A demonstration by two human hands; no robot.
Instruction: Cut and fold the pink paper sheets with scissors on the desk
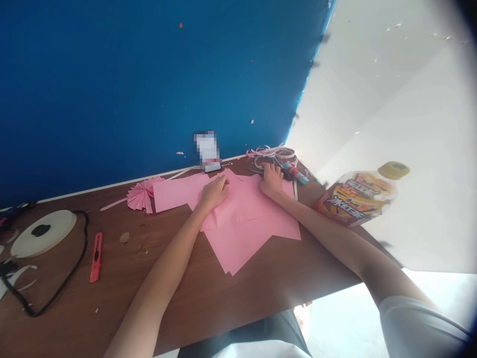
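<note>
Several overlapping sheets of pink paper [242, 243] lie spread at odd angles on the brown table. My left hand [215, 193] rests on them with its fingers curled against the paper; the fingertips are partly hidden. At the back right edge of the sheets, my right hand [272, 180] bends its fingers down over what look like dark scissors [286, 173], largely covered by the hand. Just right of those fingers lies a red and light-blue tube-like item [296, 173]. A pink pleated paper rosette [140, 195] sits left of the sheets.
A phone [209, 151] leans against the blue wall. Curled paper strips [274, 150] lie in the back corner. A large drink bottle [354, 199] stands at right. At left are a red box cutter [96, 257], a white disc [48, 236] and a black cable [55, 293].
</note>
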